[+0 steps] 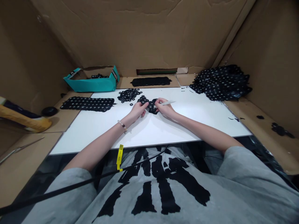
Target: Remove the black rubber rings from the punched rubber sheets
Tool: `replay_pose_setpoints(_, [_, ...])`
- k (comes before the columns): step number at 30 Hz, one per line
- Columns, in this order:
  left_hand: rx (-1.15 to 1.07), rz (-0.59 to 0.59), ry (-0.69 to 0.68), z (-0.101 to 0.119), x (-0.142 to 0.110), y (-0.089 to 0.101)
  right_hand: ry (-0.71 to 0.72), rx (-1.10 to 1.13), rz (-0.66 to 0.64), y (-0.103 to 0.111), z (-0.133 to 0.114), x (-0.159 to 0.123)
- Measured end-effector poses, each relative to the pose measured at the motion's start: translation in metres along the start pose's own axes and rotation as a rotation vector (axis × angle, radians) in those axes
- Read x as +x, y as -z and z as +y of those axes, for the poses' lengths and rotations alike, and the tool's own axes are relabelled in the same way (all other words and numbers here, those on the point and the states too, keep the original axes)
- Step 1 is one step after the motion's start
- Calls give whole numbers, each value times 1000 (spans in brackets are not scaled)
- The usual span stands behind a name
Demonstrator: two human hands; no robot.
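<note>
Left fingers (pixel 145 105) pinch the black dotted piece (pixel 152 108) over the white desk (pixel 149 132); right fingers (pixel 160 101) grip a white pen-like tool (pixel 168 102) beside it — contact unclear. Advisable: steady the piece — tool clear of the left fingers.

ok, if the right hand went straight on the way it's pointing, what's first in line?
The black dotted piece, right at the fingertips of the right hand. Past it, the left hand seems roughly next in line, though depth is hard to judge from one view.
</note>
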State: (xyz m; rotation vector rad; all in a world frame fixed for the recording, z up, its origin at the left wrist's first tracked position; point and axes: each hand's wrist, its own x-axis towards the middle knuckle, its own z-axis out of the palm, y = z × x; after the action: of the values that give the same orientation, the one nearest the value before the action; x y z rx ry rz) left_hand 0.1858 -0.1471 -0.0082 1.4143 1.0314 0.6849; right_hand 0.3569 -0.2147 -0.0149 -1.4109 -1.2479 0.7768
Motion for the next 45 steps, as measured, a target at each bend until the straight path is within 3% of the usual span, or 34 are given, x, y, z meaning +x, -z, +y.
replay_pose_setpoints(2, [-19,27,25,1,2,2,-27,1,7,2,-4,-1])
replay_pose_setpoints(6, [-112,-43,106,4,3,3,-34,-11,48,10,-10,2])
replay_pose_setpoints(11, [-146,-51,55,3,-2,-4,59,99,122,12,-9,7])
replay_pose_setpoints(18, [-128,-49,30,7,-12,-11,5,80,75,1,-5,0])
replay_pose_setpoints(27, [-153,-84,20,3,-10,-10,172,-170,25,-3,-2,-1])
replay_pose_setpoints(32, [-101,-122,30,5,-10,-9,174,-226,12,-2,1,1])
replay_pose_setpoints(38, [346,123,-210,5,-4,0,101,-195,-5,5,-6,-2])
replay_pose_setpoints(40, [271,119,-156,3,0,3,119,-194,1,7,-9,-3])
replay_pose_setpoints(45, [-123,-23,94,4,2,2,47,-166,8,12,-11,-1])
